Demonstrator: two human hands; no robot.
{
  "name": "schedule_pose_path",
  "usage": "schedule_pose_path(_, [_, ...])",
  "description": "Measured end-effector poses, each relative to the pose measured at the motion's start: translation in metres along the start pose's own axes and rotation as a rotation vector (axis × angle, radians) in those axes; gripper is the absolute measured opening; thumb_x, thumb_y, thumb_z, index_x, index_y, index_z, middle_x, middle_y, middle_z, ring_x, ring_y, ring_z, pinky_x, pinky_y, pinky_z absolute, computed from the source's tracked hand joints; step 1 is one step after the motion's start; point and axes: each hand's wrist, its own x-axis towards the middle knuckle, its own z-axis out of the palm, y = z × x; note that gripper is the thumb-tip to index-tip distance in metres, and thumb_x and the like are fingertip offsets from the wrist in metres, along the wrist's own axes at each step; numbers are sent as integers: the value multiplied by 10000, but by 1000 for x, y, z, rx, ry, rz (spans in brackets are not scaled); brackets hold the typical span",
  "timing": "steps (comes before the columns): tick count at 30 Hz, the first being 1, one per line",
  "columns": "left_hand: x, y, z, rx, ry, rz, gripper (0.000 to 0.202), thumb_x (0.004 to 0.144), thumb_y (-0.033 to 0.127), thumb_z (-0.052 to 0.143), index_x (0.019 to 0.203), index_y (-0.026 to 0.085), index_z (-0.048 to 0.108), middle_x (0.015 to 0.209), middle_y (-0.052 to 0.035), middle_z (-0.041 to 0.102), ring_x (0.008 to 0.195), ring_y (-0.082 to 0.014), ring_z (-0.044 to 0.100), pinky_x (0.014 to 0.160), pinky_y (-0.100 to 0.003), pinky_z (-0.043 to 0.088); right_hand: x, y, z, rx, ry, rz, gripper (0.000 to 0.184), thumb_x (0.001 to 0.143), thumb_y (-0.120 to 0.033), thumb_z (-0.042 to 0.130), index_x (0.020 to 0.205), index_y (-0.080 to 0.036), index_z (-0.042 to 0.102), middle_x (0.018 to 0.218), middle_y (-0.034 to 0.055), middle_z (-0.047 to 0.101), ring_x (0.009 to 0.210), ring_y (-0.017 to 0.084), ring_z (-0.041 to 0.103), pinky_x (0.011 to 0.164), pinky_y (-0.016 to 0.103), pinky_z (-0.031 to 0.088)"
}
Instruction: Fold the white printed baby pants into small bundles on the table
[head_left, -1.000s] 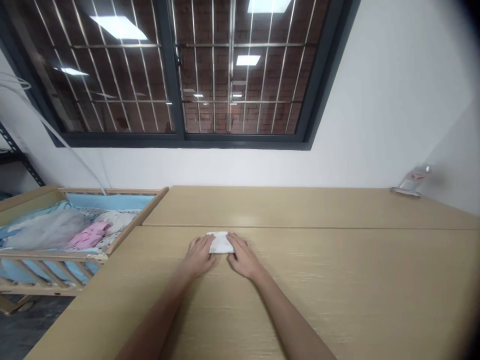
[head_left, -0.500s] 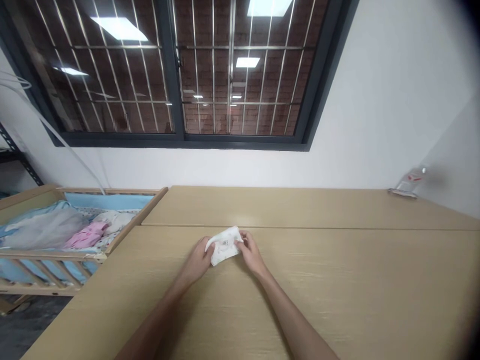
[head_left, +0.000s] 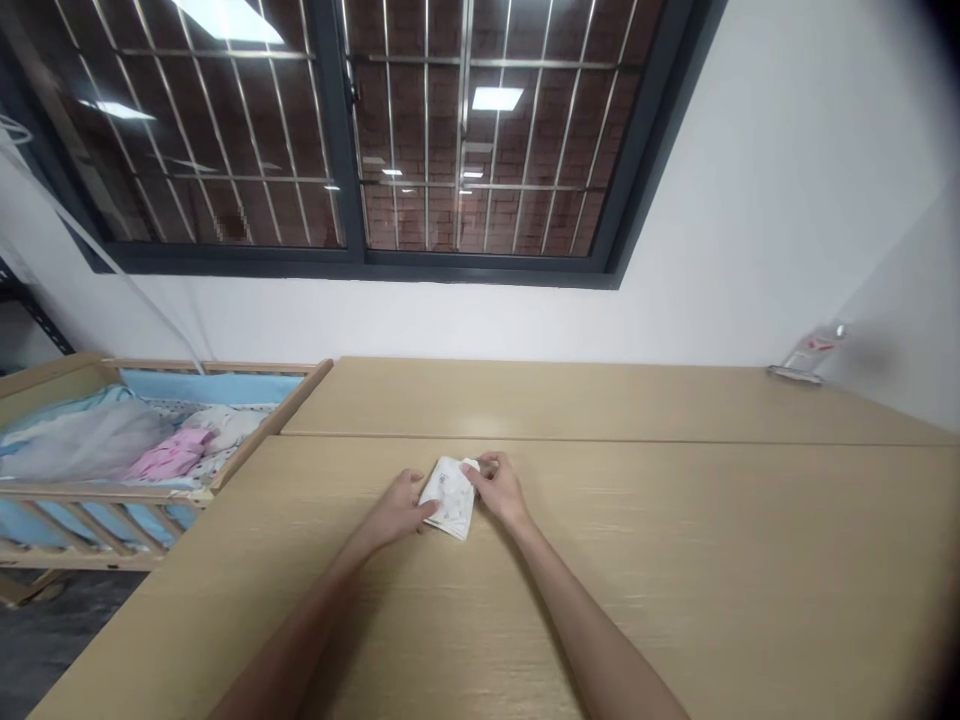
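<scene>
A small white diaper [head_left: 451,495], folded into a compact pad with faint grey prints, is between my two hands over the wooden tabletop. My left hand [head_left: 397,512] grips its lower left edge, the thumb lying on top and the index finger lifted away from it. At the upper right corner, my right hand [head_left: 499,488] pinches it between thumb and curled fingers. The undersides of the fingers are hidden, and I cannot tell whether the pad touches the table.
The pale wooden table [head_left: 675,560] has a seam running across its far part. To the left stands a wooden crib [head_left: 105,492] with blue lining, bedding and a pink cloth [head_left: 171,455]. A clear plastic bag [head_left: 810,355] rests at the back right. Behind is a barred window [head_left: 480,268].
The diaper has turned from a wide, slanted position to a more upright one, with its layers showing at the lower edge. My left index finger has lifted off it. The view has tilted slightly down.
</scene>
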Motion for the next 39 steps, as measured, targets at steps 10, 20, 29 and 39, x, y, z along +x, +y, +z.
schedule_pose_path(10, [-11,9,6,279,-29,22,648,815,462,688,1318,133,444,635,30,688,614,-231,695,587,-294,420,4,8,9,-134,-11,-136,367,780,-433,703,1018,-205,542,855,70,754,752,232,716,667,327,529])
schedule_pose_path(20, [-51,34,28,825,298,39,521,986,463,426,1380,123,451,1065,-217,723,878,-351,728,745,-407,500,1,-13,-2,-410,-22,-326,408,978,-428,494,1263,-145,565,1267,171,680,1185,272,645,1022,446,498])
schedule_pose_path(29, [-92,10,112,1073,535,456,636,973,431,480,1472,38,467,1484,-262,509,1401,-414,445,1121,-575,382,-48,-69,-15,-687,-843,-752,540,1080,-464,321,1581,-266,364,1673,51,283,1557,230,225,1279,462,182])
schedule_pose_path(39, [-93,3,119,1082,447,380,602,960,491,532,1421,106,577,1436,-248,562,1346,-428,497,1067,-547,459,-44,-45,-17,-632,-1098,-665,528,1082,-454,337,1575,-267,370,1633,28,355,1531,214,298,1284,435,182])
